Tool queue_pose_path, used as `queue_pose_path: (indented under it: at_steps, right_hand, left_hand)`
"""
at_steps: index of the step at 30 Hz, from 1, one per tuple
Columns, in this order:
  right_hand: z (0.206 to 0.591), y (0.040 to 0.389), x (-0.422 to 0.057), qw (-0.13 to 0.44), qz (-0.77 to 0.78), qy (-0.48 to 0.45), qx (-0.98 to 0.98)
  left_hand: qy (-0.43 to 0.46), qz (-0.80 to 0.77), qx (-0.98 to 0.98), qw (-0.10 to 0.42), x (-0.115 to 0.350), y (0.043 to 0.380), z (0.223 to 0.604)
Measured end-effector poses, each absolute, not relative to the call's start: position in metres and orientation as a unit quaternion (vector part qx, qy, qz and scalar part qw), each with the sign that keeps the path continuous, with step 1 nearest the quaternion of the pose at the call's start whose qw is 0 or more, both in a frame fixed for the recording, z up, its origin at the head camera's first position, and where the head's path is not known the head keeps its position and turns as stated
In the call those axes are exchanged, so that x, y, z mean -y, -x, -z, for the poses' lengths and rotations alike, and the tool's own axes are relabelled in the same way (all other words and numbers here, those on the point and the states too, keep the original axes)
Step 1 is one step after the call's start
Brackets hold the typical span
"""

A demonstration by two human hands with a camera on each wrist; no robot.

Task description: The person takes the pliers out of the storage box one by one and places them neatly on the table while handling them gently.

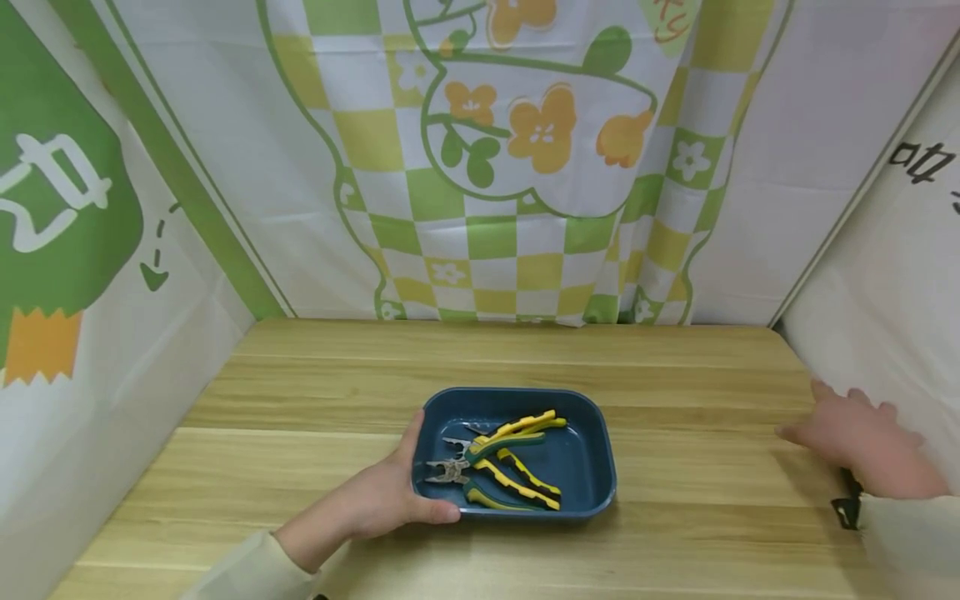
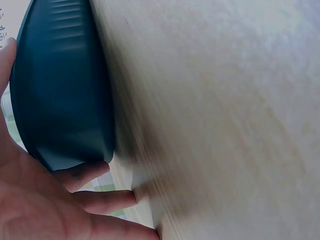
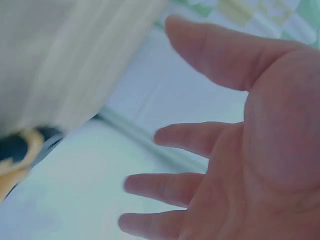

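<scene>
A dark blue rectangular tray (image 1: pixel 592 492) sits on the wooden table. Inside it, pliers with green-and-yellow handles (image 1: pixel 498 500) overlap pliers with yellow-and-black handles (image 1: pixel 517 483), their metal jaws pointing left. My left hand (image 1: pixel 382 500) holds the tray's left end, thumb along the near rim and forefinger at the far-left corner. In the left wrist view, other fingers spread below the tray's outer wall (image 2: pixel 65 95). Over the table's right edge reaches my right hand (image 1: pixel 862 433), fingers spread and apart from the tray. The right wrist view shows its palm (image 3: pixel 280 135) with nothing in it.
Printed cloth walls (image 1: pixel 495 250) enclose the wooden table (image 1: pixel 322 358) at the back and both sides. A small black object (image 1: pixel 846 510) shows by the right wrist. At the right wrist view's left edge is a blurred dark-and-orange thing (image 3: pixel 20 155), kind unclear.
</scene>
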State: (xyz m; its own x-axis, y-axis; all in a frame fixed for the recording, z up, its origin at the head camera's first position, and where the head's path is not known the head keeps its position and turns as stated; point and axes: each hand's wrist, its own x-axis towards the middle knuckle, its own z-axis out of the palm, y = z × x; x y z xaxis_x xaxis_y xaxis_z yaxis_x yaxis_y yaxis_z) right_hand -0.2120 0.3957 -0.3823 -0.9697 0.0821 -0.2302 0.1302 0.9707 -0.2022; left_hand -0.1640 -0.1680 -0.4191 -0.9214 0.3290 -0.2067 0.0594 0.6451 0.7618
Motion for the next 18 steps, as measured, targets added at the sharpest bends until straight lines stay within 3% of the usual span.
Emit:
queue_pose_path:
  at_steps: [10,18]
  right_hand:
    - [0.349,0.226,-0.317,0.009,0.110,0.052,-0.993]
    - [0.323,0.228,-0.250,0.013,0.127,0.121,-0.984]
  left_hand:
    - [-0.095,-0.404,-0.894,0.172,0.168,0.163,0.421]
    - [-0.090,-0.390,-0.900,0.173,0.169,0.161,0.419]
